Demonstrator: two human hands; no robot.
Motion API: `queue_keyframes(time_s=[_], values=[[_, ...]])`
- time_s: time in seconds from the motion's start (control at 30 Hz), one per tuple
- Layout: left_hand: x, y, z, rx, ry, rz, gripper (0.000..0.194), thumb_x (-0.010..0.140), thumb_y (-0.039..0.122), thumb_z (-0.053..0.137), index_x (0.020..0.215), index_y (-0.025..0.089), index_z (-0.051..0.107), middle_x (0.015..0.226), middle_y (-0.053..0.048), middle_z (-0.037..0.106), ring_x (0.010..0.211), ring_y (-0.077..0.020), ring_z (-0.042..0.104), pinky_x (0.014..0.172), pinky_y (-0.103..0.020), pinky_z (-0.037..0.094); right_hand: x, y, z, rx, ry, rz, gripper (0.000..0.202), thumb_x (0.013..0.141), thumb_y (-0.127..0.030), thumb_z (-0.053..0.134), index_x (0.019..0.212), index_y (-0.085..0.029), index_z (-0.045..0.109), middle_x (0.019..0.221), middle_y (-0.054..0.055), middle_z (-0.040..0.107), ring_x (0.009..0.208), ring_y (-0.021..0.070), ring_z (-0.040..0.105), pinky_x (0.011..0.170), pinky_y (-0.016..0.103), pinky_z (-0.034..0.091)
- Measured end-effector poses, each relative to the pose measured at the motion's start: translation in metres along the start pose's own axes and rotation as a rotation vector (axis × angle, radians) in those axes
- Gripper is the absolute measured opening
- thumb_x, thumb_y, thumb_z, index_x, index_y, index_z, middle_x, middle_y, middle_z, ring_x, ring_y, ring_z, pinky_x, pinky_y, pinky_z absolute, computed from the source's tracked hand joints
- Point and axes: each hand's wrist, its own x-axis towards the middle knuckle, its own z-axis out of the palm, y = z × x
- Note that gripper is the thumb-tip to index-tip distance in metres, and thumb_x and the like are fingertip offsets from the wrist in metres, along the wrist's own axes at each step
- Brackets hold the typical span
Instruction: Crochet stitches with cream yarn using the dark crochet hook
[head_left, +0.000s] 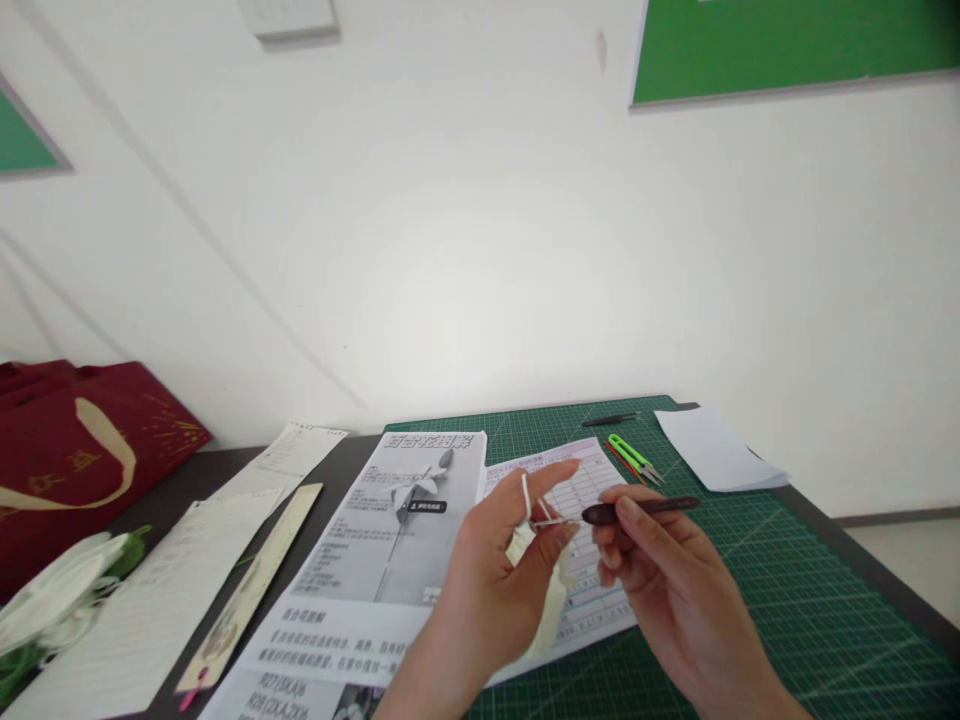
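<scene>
Head view: left fingers (pixel 553 478) pinch half-hidden cream yarn (pixel 553 612); right fingers (pixel 643 527) clamp brown hook (pixel 672 504), tip unclear

My left hand (pixel 504 575) hid part of the pale yarn piece (pixel 555 605), so I could not record its full shape. The tip of the dark-handled tool (pixel 598 514) was too small to identify. I found the lined form's (pixel 592 600) writing illegible. The left edge cut off the red bag (pixel 52 430).
</scene>
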Motion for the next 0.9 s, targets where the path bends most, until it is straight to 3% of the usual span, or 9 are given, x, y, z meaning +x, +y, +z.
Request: queue_keyframes(time_s=[0.17, 0.33, 0.57, 0.7, 0.8, 0.9], values=[[-0.003, -0.009, 0.012, -0.059, 0.005, -0.059, 0.050, 0.084, 0.013, 0.056, 0.129, 0.033, 0.054, 0.090, -0.001, 0.063, 0.080, -0.0161, 0.057, 0.079, -0.031, 0.045, 0.002, 0.003, 0.001, -0.004, 0.025, -0.029, 0.014, 0.070, -0.025, 0.079, 0.081, -0.017, 0.074, 0.061, 0.001, 0.071, 0.051, 0.0079, 0.062, 0.052, 0.015, 0.055], [-0.004, -0.012, 0.022, -0.117, 0.099, -0.098, 0.058, 0.085, 0.014, 0.052, 0.140, 0.031, 0.042, 0.081, 0.001, 0.061, 0.074, -0.0145, 0.054, 0.074, -0.028, 0.045, 0.003, 0.012, 0.000, -0.038, 0.079, -0.096, 0.016, 0.070, -0.028, 0.079, 0.082, -0.021, 0.073, 0.073, -0.001, 0.073, 0.059, 0.0096, 0.063, 0.053, 0.018, 0.057], [-0.005, -0.013, 0.029, -0.158, 0.165, -0.114, 0.054, 0.083, 0.016, 0.058, 0.134, 0.030, 0.050, 0.082, 0.001, 0.062, 0.070, -0.0138, 0.049, 0.073, -0.028, 0.041, 0.004, 0.018, -0.002, -0.166, 0.000, -0.075, 0.019, 0.069, -0.032, 0.079, 0.083, -0.021, 0.074, 0.086, 0.002, 0.073, 0.081, 0.0155, 0.065, 0.072, 0.023, 0.053], [-0.003, -0.009, 0.028, -0.254, 0.176, -0.154, 0.057, 0.085, 0.017, 0.056, 0.139, 0.027, 0.044, 0.072, 0.003, 0.052, 0.067, -0.0132, 0.047, 0.069, -0.027, 0.042, 0.004, 0.020, -0.002, -0.223, -0.043, -0.015, 0.026, 0.068, -0.030, 0.080, 0.092, -0.021, 0.072, 0.085, 0.005, 0.074, 0.081, 0.0178, 0.066, 0.079, 0.030, 0.052], [0.001, -0.007, 0.027, -0.328, 0.127, -0.199, 0.063, 0.085, 0.018, 0.054, 0.144, 0.025, 0.035, 0.068, 0.005, 0.043, 0.057, -0.0112, 0.043, 0.054, -0.023, 0.042, 0.005, 0.021, -0.001, -0.230, -0.072, 0.007, 0.030, 0.068, -0.028, 0.081, 0.096, -0.023, 0.071, 0.078, 0.004, 0.074, 0.069, 0.0164, 0.065, 0.066, 0.030, 0.055], [0.004, -0.007, 0.024, -0.354, 0.046, -0.221, 0.065, 0.083, 0.018, 0.053, 0.145, 0.023, 0.032, 0.067, 0.006, 0.042, 0.050, -0.0105, 0.044, 0.044, -0.023, 0.040, 0.005, 0.021, -0.002, -0.232, -0.069, -0.007, 0.028, 0.066, -0.028, 0.081, 0.092, -0.022, 0.072, 0.073, 0.002, 0.071, 0.056, 0.0131, 0.061, 0.049, 0.024, 0.053]])
